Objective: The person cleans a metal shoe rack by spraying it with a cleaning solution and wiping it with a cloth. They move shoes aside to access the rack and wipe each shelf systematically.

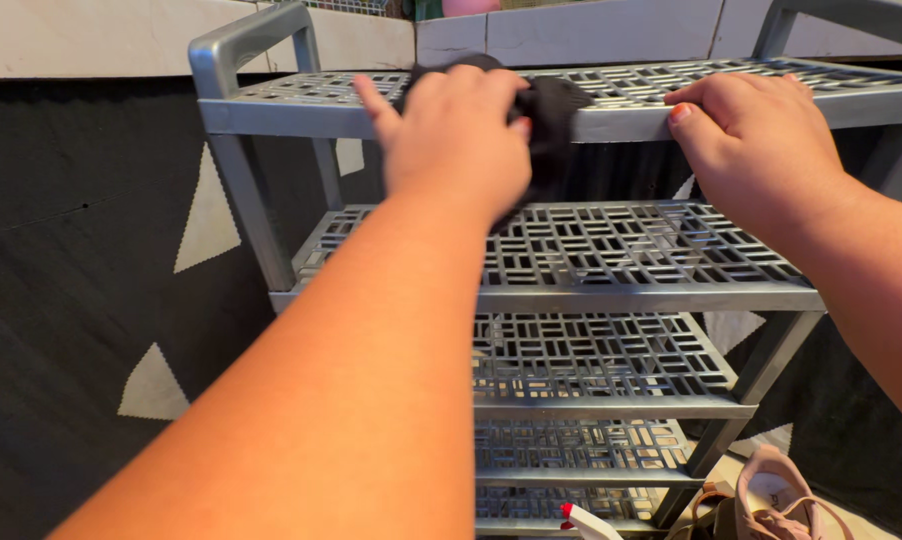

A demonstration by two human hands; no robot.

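Observation:
A grey plastic rack (611,298) with several perforated shelves stands in front of me. My left hand (456,135) is closed on a black cloth (556,110) and presses it against the front edge of the top shelf (291,115). My right hand (756,135) grips the front rail of that same top shelf further right, fingers curled over the edge.
A black wall covering with pale triangles (151,385) hangs behind the rack, below a light ledge (91,40). On the floor at lower right lie a pink shoe (776,500) and a white spray bottle with a red nozzle (583,520).

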